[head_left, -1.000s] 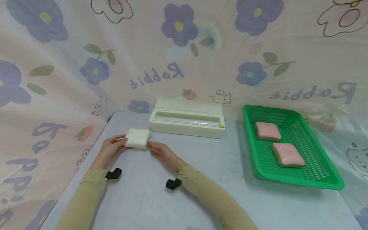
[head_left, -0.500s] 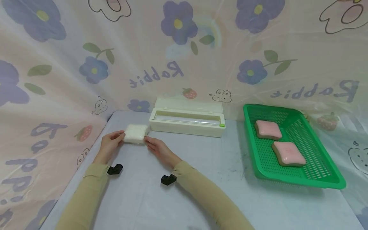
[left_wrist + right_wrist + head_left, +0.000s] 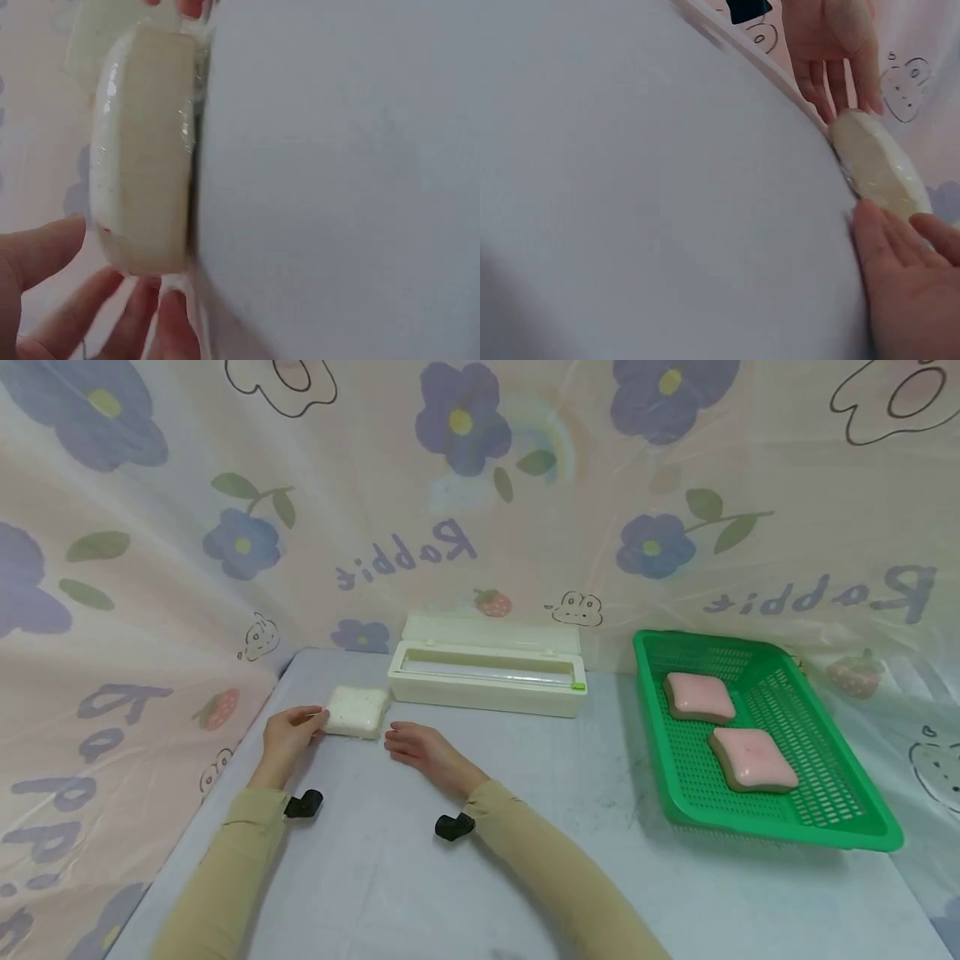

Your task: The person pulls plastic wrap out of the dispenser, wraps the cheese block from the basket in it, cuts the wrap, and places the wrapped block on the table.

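A white, square, bread-slice-shaped block (image 3: pixel 357 711) lies at the table's back left, wrapped in clear film that glints in the left wrist view. My left hand (image 3: pixel 288 741) is at the block's left side. In the left wrist view its fingertips touch the near end of the block (image 3: pixel 152 150), while the thumb stands a little off it. My right hand (image 3: pixel 429 755) is just right of the block with fingers extended, a small gap between them in the head view. Nothing is held in the right hand.
A cream cling film box (image 3: pixel 486 694) with its lid up and a film roll inside stands behind. On the right, a green plastic basket (image 3: pixel 675 793) holds two pink-topped, brown-sided blocks (image 3: pixel 753 758) of similar shape. A patterned curtain (image 3: pixel 540 527) hangs behind the table.
The block has shifted slightly away toward the back. My right hand has come off its right edge and moved a little to the right; the left hand stays beside it.
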{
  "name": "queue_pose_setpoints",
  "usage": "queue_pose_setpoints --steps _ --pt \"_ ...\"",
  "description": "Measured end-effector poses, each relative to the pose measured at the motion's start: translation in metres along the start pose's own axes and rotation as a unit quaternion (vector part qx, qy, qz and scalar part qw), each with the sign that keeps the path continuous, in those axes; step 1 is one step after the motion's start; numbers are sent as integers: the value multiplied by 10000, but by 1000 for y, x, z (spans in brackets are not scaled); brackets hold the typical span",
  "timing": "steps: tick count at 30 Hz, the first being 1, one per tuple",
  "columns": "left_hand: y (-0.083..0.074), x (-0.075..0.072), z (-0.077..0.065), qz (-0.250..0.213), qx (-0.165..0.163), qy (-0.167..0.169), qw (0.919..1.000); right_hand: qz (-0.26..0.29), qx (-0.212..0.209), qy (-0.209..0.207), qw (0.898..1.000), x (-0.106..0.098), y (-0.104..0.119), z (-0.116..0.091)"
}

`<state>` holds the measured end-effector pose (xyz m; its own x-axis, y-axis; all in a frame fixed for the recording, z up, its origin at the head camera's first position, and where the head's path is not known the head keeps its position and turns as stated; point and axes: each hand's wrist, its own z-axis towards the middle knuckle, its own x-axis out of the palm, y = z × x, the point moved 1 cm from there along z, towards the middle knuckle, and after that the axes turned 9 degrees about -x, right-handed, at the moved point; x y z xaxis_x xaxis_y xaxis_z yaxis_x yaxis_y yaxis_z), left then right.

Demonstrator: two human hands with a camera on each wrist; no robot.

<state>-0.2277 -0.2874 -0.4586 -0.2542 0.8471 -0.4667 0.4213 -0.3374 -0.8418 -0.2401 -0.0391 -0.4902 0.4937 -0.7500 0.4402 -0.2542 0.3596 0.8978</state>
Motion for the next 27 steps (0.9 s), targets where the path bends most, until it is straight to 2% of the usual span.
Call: queue_pose_setpoints --steps 3,5,7,8,12,14,18,24,27 --pt "-7 -1 -6 77 64 -428 9990 -536 -5 156 9984 -13 11 -11" --pt "-13 -1 -10 22 220 -692 9974 -1042 -54 254 9942 -23 21 -19" --pt "-24 0 -14 -100 451 -790 9958 -1596 -144 427 9862 -33 36 -28" --pt "-29 2 -15 -174 558 -717 9957 -1835 -185 473 9817 -39 44 -31" --pt "-57 9 -22 -322 1008 8 9944 -2671 -398 530 9614 -57 87 -44" --pt "-70 15 -26 -321 1211 473 9910 -2944 -525 368 9535 -66 109 -49" --pt "-92 25 -31 -320 1520 1156 9811 -3164 -787 24 9453 -84 147 -58" --pt "-112 39 -32 -394 1776 1837 9660 -3430 -1006 -304 9334 -112 185 -73" --pt "-119 44 -30 -419 1857 2059 9599 -3445 -1040 -461 9319 -123 201 -80"
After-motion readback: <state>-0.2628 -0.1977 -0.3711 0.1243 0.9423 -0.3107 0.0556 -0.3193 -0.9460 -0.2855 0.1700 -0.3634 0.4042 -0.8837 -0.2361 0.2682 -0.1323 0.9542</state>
